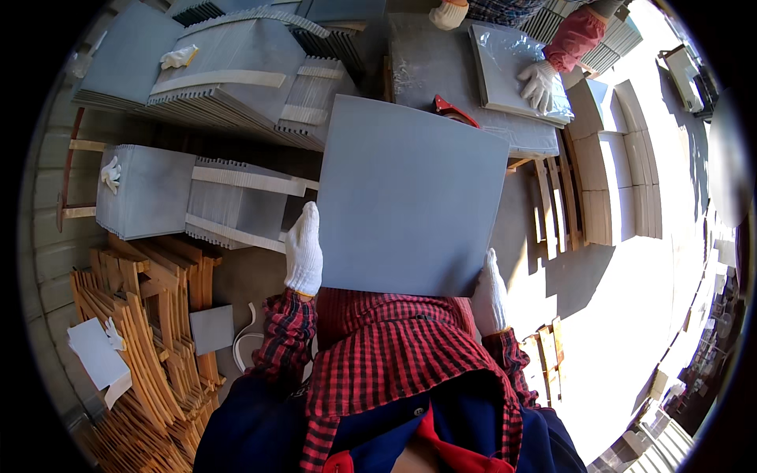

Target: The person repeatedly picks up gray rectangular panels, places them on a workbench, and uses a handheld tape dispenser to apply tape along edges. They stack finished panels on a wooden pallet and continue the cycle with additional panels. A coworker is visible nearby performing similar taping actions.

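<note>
Holding the large, flat, grey rectangular panel [414,197] in front of me in the head view, I grip it from both sides. My white-gloved left hand [302,251] lies along its left edge, fingers together, and my white-gloved right hand [490,296] clasps the lower right edge; how far the fingertips wrap underneath I cannot tell. Having a hand on each opposite side likely keeps so broad a sheet level, and the knitted gloves probably guard my palms from its edges. The panel's near edge sits against or just above my red-and-black checked apron [394,323], perhaps for steadiness.

Beyond it, a co-worker's white-gloved hand [538,85] rests on a grey stack under clear plastic film [512,59], seemingly to keep the wrapping flat. On my left, large grey stacked panels [236,59] carry long white strips [225,79], which may hold the layers apart or together. A loose white glove [110,173] lies on a smaller grey stack [154,201], above the brown wooden frames [150,315] leaning in a bundle.
</note>
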Motion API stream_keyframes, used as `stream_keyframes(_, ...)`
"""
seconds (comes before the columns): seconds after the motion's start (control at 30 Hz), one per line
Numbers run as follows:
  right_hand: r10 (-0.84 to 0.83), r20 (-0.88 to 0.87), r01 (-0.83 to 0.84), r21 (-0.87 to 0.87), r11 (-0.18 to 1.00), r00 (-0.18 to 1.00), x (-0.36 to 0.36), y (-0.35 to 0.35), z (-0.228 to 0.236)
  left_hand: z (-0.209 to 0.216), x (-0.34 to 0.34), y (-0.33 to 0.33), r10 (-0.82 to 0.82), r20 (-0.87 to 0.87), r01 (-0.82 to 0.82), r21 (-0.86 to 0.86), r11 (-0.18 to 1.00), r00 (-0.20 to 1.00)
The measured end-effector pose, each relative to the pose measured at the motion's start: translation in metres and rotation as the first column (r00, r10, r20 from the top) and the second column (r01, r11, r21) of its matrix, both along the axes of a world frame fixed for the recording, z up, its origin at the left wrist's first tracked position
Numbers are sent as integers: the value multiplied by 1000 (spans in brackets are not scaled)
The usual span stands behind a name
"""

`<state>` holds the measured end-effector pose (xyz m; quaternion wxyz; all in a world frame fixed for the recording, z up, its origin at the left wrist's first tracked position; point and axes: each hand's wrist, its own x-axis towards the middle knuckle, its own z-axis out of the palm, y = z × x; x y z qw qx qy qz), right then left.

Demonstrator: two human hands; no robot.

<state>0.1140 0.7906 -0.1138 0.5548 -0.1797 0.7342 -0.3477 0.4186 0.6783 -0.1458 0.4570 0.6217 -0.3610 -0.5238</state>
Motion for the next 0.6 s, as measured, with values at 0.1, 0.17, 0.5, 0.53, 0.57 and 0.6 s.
stream_keyframes(0.1, -196, 37, 199, -247, 948, 980, -54, 37, -29, -14, -61, 0, -83, -30, 85, 73, 994, 996)
stream_keyframes(0.17, -259, 258, 313, -197, 929, 931, -94, 42, -6, 3, -113, 4, -146, 26, 144, 69, 987, 989)
stream_keyframes(0.5, -555, 529, 723, -178, 668, 642, -249, 49, -28, 1, -292, 1, -292, -48, 288, -87, 954, 955)
stream_keyframes(0.53, -552, 558, 740, -180, 648, 619, -257, 48, -30, 4, -301, -2, -301, -36, 295, -111, 949, 953)
stream_keyframes(0.57, -552, 588, 760, -177, 626, 591, -261, 45, -28, 6, -309, -7, -298, -49, 290, -132, 948, 953)
stream_keyframes(0.6, -562, 592, 775, -181, 606, 578, -266, 37, -29, 9, -315, -10, -299, -51, 289, -149, 946, 953)
